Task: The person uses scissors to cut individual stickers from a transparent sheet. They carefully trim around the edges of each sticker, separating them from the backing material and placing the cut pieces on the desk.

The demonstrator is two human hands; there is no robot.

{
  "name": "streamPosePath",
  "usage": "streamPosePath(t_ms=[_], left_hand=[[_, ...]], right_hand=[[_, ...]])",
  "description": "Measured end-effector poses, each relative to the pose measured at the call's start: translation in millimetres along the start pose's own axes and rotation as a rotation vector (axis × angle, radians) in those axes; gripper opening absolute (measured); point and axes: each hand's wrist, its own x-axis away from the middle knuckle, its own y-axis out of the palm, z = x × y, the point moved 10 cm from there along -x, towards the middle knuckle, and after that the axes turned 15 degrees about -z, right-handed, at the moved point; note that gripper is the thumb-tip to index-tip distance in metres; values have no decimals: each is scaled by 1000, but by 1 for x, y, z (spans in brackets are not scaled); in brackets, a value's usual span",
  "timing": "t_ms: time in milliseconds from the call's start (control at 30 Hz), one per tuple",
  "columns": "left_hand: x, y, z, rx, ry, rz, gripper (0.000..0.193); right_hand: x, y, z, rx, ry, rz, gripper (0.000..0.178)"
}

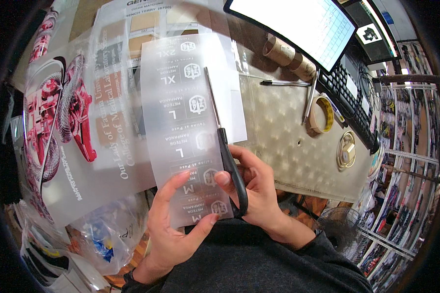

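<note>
Currently, our left hand (173, 239) pinches the lower end of a translucent printed strip (168, 141), which reaches over the near edge of the worktop (274, 122). Our right hand (260, 193) is wrapped around black-handled scissors (229, 158), blades along the strip's right side. A coiled white cable (346, 152) lies near the worktop's near right corner.
</note>
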Motion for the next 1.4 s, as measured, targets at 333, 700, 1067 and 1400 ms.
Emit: streamPosePath(t_ms=[333,700,1067,1400], left_hand=[[5,5,-4,-48,-20,-17,68],[8,8,-1,-54,-48,-37,66],[9,11,2,-122,-19,-60,67],[13,11,4,-160,-23,-70,68]], right_hand=[[-6,-6,-3,15,-43,16,47],[-10,-11,-5,24,-43,38,49],[-11,-14,-14,51,-53,78,49],[-20,-16,-24,53,-64,92,46]])
